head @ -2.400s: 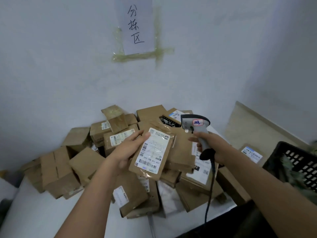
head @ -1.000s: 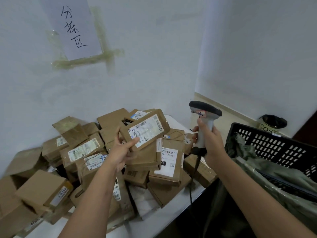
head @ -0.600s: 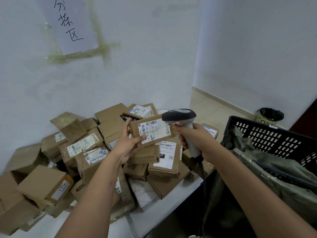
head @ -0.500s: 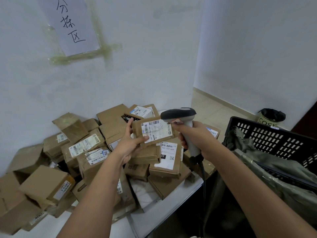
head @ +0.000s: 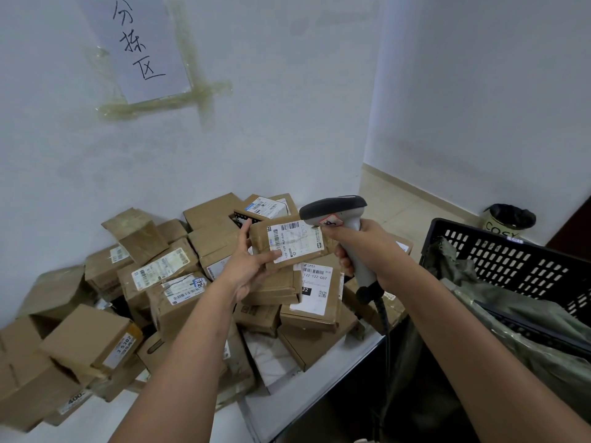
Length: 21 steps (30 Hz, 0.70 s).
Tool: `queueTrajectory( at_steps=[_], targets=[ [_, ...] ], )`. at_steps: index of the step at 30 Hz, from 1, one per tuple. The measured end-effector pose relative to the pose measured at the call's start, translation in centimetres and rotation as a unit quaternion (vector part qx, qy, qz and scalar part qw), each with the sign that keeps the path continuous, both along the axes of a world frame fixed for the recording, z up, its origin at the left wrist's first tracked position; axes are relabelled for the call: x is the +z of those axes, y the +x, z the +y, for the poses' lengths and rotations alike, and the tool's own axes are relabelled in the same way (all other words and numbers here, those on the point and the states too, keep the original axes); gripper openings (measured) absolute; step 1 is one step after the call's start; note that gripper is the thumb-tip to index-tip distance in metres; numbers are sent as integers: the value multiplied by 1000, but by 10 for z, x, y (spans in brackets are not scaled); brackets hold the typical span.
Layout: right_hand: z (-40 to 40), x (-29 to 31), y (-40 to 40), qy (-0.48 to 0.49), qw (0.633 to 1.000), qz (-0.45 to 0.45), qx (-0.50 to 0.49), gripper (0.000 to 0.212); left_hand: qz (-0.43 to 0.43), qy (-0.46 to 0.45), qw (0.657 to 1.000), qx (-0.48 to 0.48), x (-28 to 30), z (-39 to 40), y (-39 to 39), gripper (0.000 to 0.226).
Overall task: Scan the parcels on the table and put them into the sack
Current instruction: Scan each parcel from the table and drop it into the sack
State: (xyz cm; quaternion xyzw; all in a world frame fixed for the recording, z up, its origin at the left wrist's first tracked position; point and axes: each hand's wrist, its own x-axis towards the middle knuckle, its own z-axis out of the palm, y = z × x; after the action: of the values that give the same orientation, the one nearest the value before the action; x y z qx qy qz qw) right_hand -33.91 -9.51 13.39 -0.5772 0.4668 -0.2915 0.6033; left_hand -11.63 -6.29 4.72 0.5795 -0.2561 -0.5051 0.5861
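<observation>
In the head view, a small brown cardboard parcel with a white barcode label [head: 289,243] is gripped by the left hand [head: 252,265] above the heap of brown boxes [head: 179,282] on the white surface [head: 307,401]. A grey handheld scanner [head: 339,219] is clasped by the right hand [head: 367,247], its head touching the label. A green sack [head: 499,311] is draped in a black plastic crate [head: 511,260] beyond the surface's right edge

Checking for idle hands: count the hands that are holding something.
2. The left hand grips a parcel above the pile; the right hand grips the scanner right beside that parcel's label. No other hands are in view.
</observation>
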Motion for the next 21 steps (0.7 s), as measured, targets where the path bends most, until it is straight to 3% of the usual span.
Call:
queueTrajectory(
  at_steps=[21],
  targets=[
    [1, 1, -2, 11, 1000, -2, -3, 23, 13, -3, 1000, 0, 8, -1, -4, 100]
  ],
)
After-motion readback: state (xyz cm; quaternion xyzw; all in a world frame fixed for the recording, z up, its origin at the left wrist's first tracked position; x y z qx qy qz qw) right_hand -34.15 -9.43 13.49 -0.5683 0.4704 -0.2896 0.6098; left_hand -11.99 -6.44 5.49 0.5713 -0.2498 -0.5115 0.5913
